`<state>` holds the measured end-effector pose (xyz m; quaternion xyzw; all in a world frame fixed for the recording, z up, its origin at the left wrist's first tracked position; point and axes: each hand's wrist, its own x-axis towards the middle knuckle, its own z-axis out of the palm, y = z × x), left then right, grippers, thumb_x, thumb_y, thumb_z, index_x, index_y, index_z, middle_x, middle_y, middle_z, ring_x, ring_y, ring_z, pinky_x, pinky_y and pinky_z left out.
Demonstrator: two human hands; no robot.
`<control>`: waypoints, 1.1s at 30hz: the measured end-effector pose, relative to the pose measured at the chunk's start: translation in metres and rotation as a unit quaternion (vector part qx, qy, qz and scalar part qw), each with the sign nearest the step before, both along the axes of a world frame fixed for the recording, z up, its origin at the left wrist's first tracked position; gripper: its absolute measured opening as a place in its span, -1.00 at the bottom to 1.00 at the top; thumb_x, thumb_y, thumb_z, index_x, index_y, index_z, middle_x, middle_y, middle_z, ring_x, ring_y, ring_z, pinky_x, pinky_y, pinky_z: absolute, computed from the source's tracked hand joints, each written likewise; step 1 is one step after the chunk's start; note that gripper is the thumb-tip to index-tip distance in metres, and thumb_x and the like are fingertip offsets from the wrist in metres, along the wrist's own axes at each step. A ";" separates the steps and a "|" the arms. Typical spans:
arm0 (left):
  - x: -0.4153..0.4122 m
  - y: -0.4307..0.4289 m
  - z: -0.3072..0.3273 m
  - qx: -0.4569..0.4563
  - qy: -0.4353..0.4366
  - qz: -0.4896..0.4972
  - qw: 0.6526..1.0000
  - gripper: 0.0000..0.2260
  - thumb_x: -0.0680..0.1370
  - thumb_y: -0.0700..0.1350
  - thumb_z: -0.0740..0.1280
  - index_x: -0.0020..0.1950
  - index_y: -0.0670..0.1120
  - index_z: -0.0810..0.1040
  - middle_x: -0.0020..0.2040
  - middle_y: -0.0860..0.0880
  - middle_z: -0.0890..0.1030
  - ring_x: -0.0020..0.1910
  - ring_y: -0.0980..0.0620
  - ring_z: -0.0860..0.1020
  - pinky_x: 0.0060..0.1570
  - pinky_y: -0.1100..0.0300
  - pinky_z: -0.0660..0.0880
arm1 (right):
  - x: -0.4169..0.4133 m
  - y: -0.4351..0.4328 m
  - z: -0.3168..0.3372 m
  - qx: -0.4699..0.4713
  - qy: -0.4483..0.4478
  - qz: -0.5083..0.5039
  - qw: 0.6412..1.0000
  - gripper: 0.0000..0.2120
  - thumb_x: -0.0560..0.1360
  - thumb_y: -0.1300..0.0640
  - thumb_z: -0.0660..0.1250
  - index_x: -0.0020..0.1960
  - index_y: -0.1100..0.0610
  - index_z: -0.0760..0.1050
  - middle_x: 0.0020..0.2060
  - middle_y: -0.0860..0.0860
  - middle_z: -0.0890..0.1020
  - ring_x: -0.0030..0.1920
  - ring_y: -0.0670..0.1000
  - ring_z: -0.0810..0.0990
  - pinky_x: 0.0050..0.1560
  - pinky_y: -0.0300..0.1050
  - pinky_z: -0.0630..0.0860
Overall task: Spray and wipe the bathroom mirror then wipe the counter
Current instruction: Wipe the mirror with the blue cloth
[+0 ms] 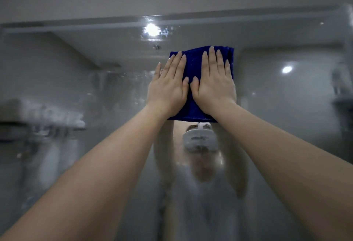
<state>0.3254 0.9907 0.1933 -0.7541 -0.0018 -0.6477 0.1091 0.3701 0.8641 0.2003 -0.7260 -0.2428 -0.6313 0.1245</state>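
High on the mirror (pixel 286 122) (hazy, streaked), the left hand (pixel 168 86) and right hand (pixel 214 84) are pressing a blue cloth (pixel 194 63) flat, fingers straight and spread.

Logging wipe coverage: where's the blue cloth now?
Head view, upper centre: the blue cloth lies flat against the mirror under the left hand and right hand, below the reflected light.

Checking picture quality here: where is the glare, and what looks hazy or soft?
Head view: glare blooms at a reflected ceiling light, with a smaller light at right; the mirror is hazy and streaked, so reflections are soft; the left hand and right hand, flat on the blue cloth, are sharp; wide-angle bowing near the edges.
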 end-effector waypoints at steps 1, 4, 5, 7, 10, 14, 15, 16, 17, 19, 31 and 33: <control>-0.004 0.012 -0.001 -0.003 -0.001 -0.002 1.000 -0.51 0.64 -0.01 -0.08 0.55 -0.08 -0.10 0.56 0.00 -0.07 0.53 0.09 -0.09 0.48 0.09 -0.22 | -0.003 0.013 0.000 -0.003 0.000 -0.001 1.000 -0.37 0.60 -0.04 -0.08 0.54 0.24 -0.18 0.55 0.16 -0.14 0.54 0.10 -0.18 0.51 0.01 -0.22; -0.014 0.049 -0.003 -0.008 -0.001 -0.008 1.000 -0.51 0.64 -0.01 -0.09 0.55 -0.08 -0.11 0.56 0.01 -0.09 0.53 0.10 -0.10 0.47 0.10 -0.23 | -0.015 0.050 0.000 -0.004 -0.001 -0.002 1.000 -0.37 0.60 -0.04 -0.07 0.54 0.24 -0.17 0.55 0.16 -0.13 0.54 0.10 -0.17 0.51 0.01 -0.21; -0.018 0.061 -0.003 -0.008 -0.001 -0.010 1.000 -0.51 0.64 -0.01 -0.09 0.55 -0.08 -0.11 0.56 0.01 -0.09 0.53 0.10 -0.11 0.47 0.11 -0.23 | -0.020 0.062 -0.001 -0.002 -0.001 -0.001 1.000 -0.37 0.60 -0.04 -0.07 0.54 0.24 -0.17 0.55 0.16 -0.12 0.55 0.10 -0.17 0.51 0.01 -0.22; -0.026 0.088 -0.004 -0.006 -0.001 -0.016 1.000 -0.51 0.64 -0.01 -0.08 0.55 -0.08 -0.10 0.57 0.01 -0.08 0.53 0.10 -0.10 0.46 0.11 -0.23 | -0.029 0.088 -0.004 0.002 -0.003 -0.001 1.000 -0.37 0.60 -0.03 -0.06 0.54 0.24 -0.16 0.55 0.16 -0.12 0.55 0.10 -0.16 0.51 0.01 -0.22; -0.036 0.127 -0.009 -0.001 0.002 -0.025 1.000 -0.51 0.64 -0.02 -0.07 0.55 -0.08 -0.10 0.57 0.00 -0.07 0.53 0.09 -0.09 0.46 0.11 -0.22 | -0.042 0.126 -0.010 0.008 0.005 0.005 1.000 -0.38 0.61 -0.04 -0.06 0.55 0.24 -0.16 0.55 0.16 -0.12 0.55 0.10 -0.16 0.51 0.00 -0.22; -0.052 0.177 -0.014 0.004 0.003 -0.013 1.000 -0.51 0.64 -0.02 -0.07 0.55 -0.09 -0.09 0.57 0.00 -0.07 0.53 0.08 -0.09 0.47 0.10 -0.20 | -0.059 0.176 -0.016 0.010 0.010 0.015 1.000 -0.37 0.60 -0.04 -0.06 0.54 0.24 -0.16 0.55 0.16 -0.13 0.54 0.10 -0.18 0.50 0.00 -0.24; -0.057 0.189 -0.014 0.004 0.002 -0.010 1.000 -0.51 0.64 -0.02 -0.06 0.55 -0.09 -0.09 0.57 -0.01 -0.06 0.53 0.08 -0.09 0.47 0.10 -0.20 | -0.063 0.189 -0.017 0.008 0.009 0.017 1.000 -0.37 0.60 -0.04 -0.06 0.54 0.24 -0.17 0.55 0.16 -0.14 0.54 0.10 -0.18 0.50 0.00 -0.25; -0.061 0.199 -0.014 0.003 0.002 -0.007 1.000 -0.51 0.64 -0.02 -0.06 0.55 -0.10 -0.08 0.57 -0.01 -0.06 0.53 0.07 -0.08 0.47 0.09 -0.19 | -0.065 0.199 -0.017 0.006 0.008 0.020 1.000 -0.37 0.60 -0.04 -0.06 0.54 0.24 -0.17 0.55 0.16 -0.14 0.54 0.10 -0.19 0.50 0.00 -0.25; -0.064 0.207 -0.015 0.005 0.002 -0.005 1.000 -0.51 0.64 -0.03 -0.06 0.55 -0.10 -0.08 0.57 -0.02 -0.05 0.53 0.07 -0.08 0.47 0.08 -0.19 | -0.067 0.206 -0.018 0.007 0.007 0.023 1.000 -0.37 0.60 -0.04 -0.06 0.54 0.24 -0.16 0.55 0.16 -0.14 0.54 0.09 -0.19 0.49 0.00 -0.25; -0.066 0.214 -0.017 0.009 0.000 -0.006 1.000 -0.51 0.64 -0.02 -0.05 0.55 -0.10 -0.07 0.56 -0.02 -0.05 0.53 0.06 -0.07 0.48 0.07 -0.18 | -0.067 0.212 -0.019 0.009 0.006 0.023 1.000 -0.37 0.61 -0.04 -0.05 0.54 0.24 -0.16 0.55 0.15 -0.13 0.54 0.09 -0.19 0.49 -0.01 -0.26; -0.063 0.214 -0.018 0.007 -0.001 -0.007 1.000 -0.51 0.64 -0.01 -0.07 0.55 -0.08 -0.09 0.57 0.00 -0.07 0.53 0.07 -0.08 0.48 0.10 -0.20 | -0.064 0.212 -0.018 0.015 -0.009 0.019 1.000 -0.37 0.60 -0.04 -0.04 0.54 0.24 -0.16 0.55 0.16 -0.12 0.54 0.10 -0.17 0.51 0.00 -0.22; -0.066 0.215 -0.018 0.008 0.005 -0.001 1.000 -0.51 0.64 -0.01 -0.07 0.55 -0.09 -0.10 0.57 0.00 -0.07 0.53 0.07 -0.08 0.47 0.10 -0.21 | -0.066 0.213 -0.018 0.010 -0.009 0.019 1.000 -0.36 0.60 -0.03 -0.04 0.54 0.25 -0.15 0.55 0.17 -0.12 0.54 0.11 -0.16 0.51 0.01 -0.22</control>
